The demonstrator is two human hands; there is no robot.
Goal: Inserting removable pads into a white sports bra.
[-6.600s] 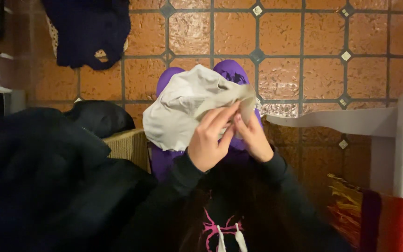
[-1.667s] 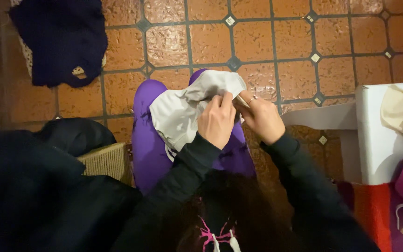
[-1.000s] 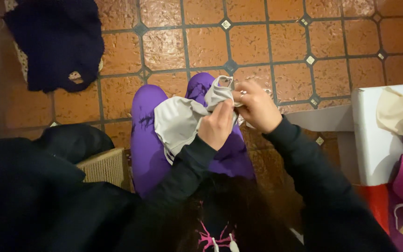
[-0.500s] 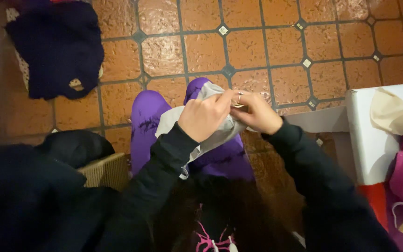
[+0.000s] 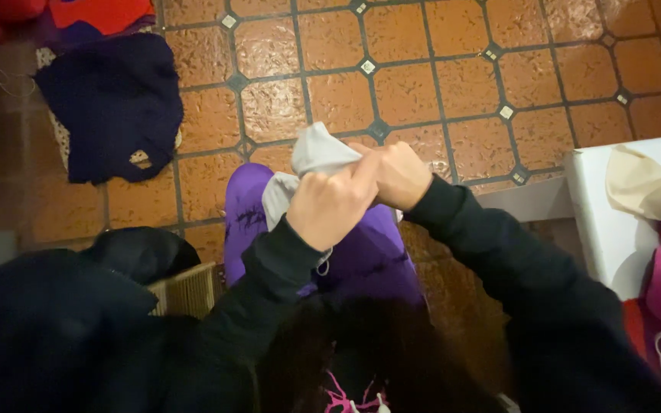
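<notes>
We hold a pale grey cloth (image 5: 317, 151) bunched between both hands, above our purple-clad lap (image 5: 361, 252). Our left hand (image 5: 329, 208) has its fingers closed around the cloth's near side, and our right hand (image 5: 399, 174) pinches it from the right, the two hands touching. The cloth rises up and to the left of the knuckles, its loose end trailing down toward the lap on the left. A dark blue garment (image 5: 112, 103) lies well apart on the tiled floor (image 5: 422, 84), far left.
</notes>
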